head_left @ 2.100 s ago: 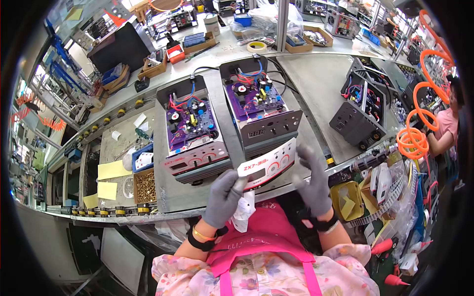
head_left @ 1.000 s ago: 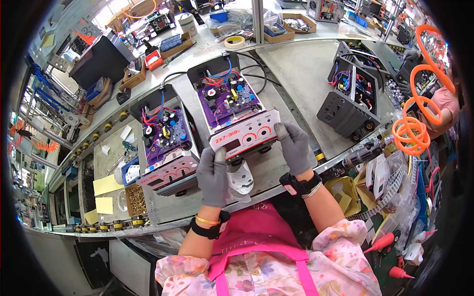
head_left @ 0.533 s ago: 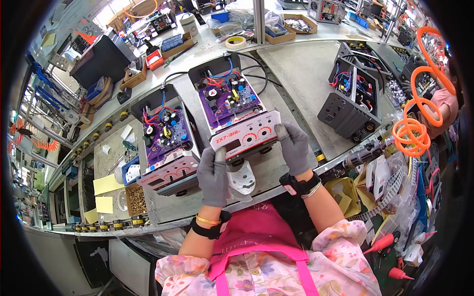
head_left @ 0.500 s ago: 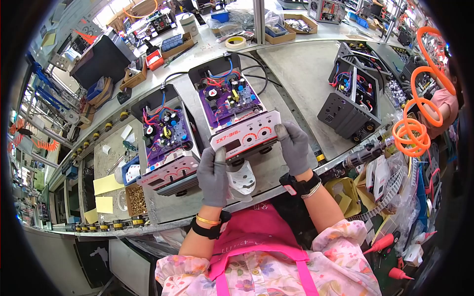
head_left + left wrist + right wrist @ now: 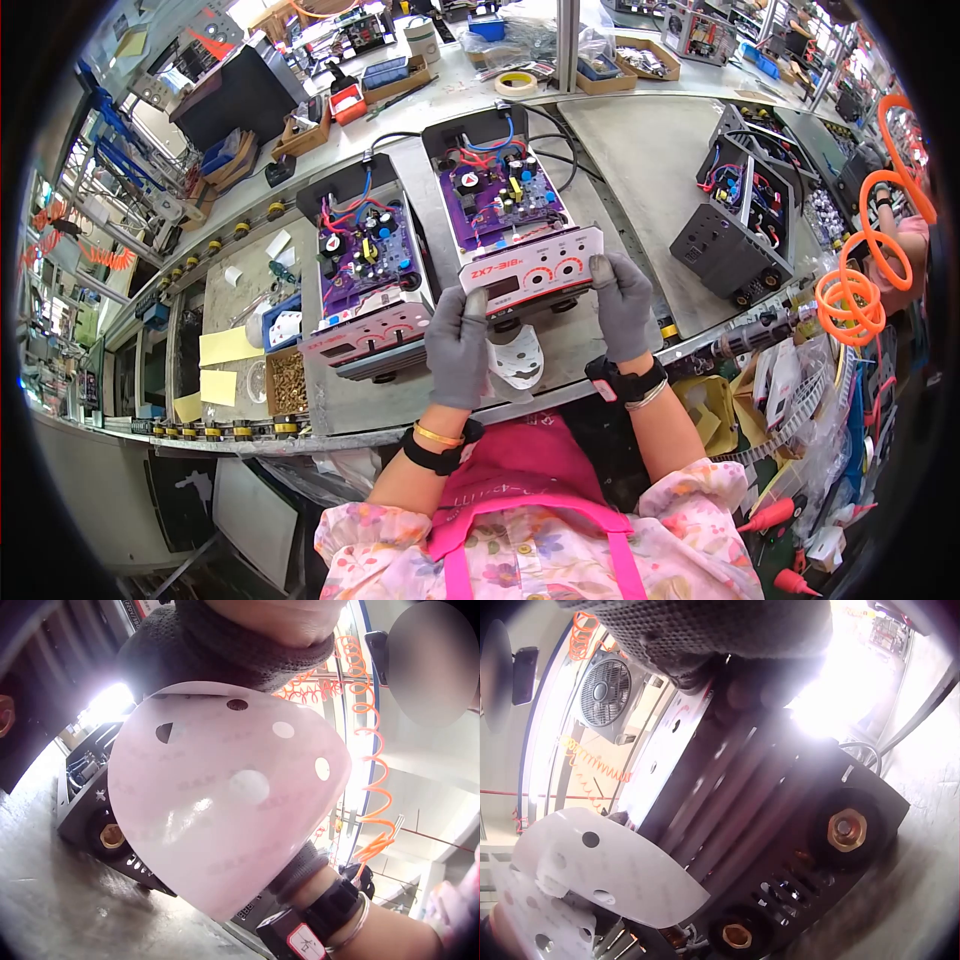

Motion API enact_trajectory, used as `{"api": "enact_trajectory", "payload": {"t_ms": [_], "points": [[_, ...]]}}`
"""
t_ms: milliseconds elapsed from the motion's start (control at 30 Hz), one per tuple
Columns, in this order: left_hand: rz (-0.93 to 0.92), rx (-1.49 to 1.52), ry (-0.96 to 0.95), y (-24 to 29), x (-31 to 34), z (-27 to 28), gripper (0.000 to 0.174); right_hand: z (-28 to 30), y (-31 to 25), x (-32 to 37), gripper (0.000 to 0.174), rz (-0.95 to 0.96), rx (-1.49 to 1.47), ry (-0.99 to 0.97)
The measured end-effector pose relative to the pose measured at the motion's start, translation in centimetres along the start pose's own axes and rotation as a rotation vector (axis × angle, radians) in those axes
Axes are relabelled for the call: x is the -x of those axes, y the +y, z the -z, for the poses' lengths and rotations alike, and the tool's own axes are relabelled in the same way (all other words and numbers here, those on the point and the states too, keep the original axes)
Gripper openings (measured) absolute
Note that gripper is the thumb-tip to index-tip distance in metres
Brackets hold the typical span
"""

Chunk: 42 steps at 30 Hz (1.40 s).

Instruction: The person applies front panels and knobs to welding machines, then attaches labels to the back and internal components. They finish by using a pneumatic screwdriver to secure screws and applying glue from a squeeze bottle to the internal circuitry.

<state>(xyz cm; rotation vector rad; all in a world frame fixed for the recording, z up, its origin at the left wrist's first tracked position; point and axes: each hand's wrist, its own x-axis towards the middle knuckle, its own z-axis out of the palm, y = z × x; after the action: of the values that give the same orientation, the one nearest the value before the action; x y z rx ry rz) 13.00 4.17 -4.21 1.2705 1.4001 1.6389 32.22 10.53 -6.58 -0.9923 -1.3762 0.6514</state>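
The left hand (image 5: 457,350) and right hand (image 5: 624,308) clamp their fingers on the likely bendy label's (image 5: 530,268) ends, against the open machine's (image 5: 500,205) front.

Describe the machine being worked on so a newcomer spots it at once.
On the metal bench, take the middle machine of the nearest open three, with a purple circuit board. Unlike its neighbours, its white front label is gripped by the left hand and right hand.
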Motion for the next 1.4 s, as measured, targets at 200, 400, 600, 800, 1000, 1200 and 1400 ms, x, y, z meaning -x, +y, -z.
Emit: {"api": "enact_trajectory", "payload": {"t_ms": [200,400,600,800,1000,1200,1400], "points": [[0.003,-0.001,0.047,0.5,0.0,-0.5,0.021,-0.1,-0.2,-0.1,0.022,-0.002,0.015,0.022],[0.016,-0.093,0.047,0.6,-0.1,-0.1,0.023,-0.5,-0.5,-0.6,0.022,-0.019,0.043,0.057],[-0.067,-0.333,0.036,1.8,-0.6,0.1,0.027,-0.3,-0.5,-0.6,0.022,-0.071,0.05,0.029],[-0.144,-0.632,-0.004,2.4,-1.0,0.8,0.031,-0.7,0.1,-0.3,0.021,-0.067,-0.01,0.071],[-0.216,-0.842,-0.053,3.8,-1.3,0.8,0.031,0.2,-0.7,-0.3,0.019,-0.023,0.123,-0.001],[-0.238,-0.855,-0.025,3.9,-1.2,0.7,0.032,0.3,-1.0,-0.2,0.02,0.369,0.302,0.128],[-0.229,-0.833,-0.032,3.5,-1.3,0.8,0.032,0.0,-0.9,-0.4,0.02,0.091,0.217,0.046]]}}
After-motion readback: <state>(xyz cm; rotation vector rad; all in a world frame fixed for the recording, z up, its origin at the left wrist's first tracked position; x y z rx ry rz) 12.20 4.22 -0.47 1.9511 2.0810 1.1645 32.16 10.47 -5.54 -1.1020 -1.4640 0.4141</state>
